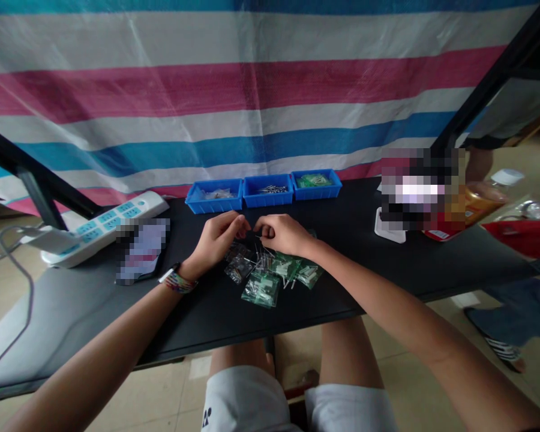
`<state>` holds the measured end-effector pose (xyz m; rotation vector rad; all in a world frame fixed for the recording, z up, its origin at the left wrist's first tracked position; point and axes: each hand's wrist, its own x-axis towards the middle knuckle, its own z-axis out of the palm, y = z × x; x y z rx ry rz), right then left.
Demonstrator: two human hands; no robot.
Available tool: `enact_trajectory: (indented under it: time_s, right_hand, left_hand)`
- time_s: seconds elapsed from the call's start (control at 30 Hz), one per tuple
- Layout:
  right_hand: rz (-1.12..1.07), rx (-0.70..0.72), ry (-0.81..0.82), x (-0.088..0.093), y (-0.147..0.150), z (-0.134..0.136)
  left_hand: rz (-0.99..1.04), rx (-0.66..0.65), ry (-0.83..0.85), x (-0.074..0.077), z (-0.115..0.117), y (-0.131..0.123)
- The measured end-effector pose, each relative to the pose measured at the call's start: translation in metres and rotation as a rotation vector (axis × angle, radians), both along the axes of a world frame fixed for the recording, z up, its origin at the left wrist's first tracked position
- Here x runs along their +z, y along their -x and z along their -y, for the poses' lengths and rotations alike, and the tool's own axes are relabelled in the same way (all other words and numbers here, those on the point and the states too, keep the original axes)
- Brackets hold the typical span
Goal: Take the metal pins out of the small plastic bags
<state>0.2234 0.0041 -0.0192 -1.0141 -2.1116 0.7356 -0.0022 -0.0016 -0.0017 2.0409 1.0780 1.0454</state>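
Note:
My left hand (218, 237) is closed, thumb and fingers pinched together, above the small plastic bags on the black table. Facing it, a small gap apart, my right hand (287, 234) is also closed with its fingers curled in. Whatever is between the fingers of either hand is too small to make out. Under and in front of them lie a green-tinted bag (261, 289) with pale pieces inside, another green bag (309, 275), a clear bag (238, 270) with small dark contents, and several loose thin metal pieces (264, 261) like screws.
Three blue bins stand in a row behind: the left bin (213, 205), the middle bin (269, 198) with metal pieces, and the right bin (317, 192) with green bags. A power strip (110, 225) and a phone (144, 251) lie left; a bottle (490, 195) stands right.

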Motion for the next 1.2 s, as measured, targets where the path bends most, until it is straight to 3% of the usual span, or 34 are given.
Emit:
enact_trajectory:
  time_s: [0.23,0.5,0.93,1.2]
  right_hand:
    - [-0.434,0.041,0.229,0.001,0.002,-0.005]
    - [-0.667,0.050,0.386,0.003,0.005,-0.007]
    - [-0.586,-0.023,0.258,0.010,0.001,0.001]
    - [-0.526,-0.057,0.215,0.007,0.000,-0.001]
  left_hand:
    - [-0.043,-0.024,-0.031,-0.002,-0.003,0.000]
    - [-0.033,-0.047,-0.017,0.000,0.000,-0.003]
    - [-0.001,0.029,0.026,0.002,-0.002,-0.002]
    - [0.074,-0.027,0.072,0.002,0.001,-0.001]
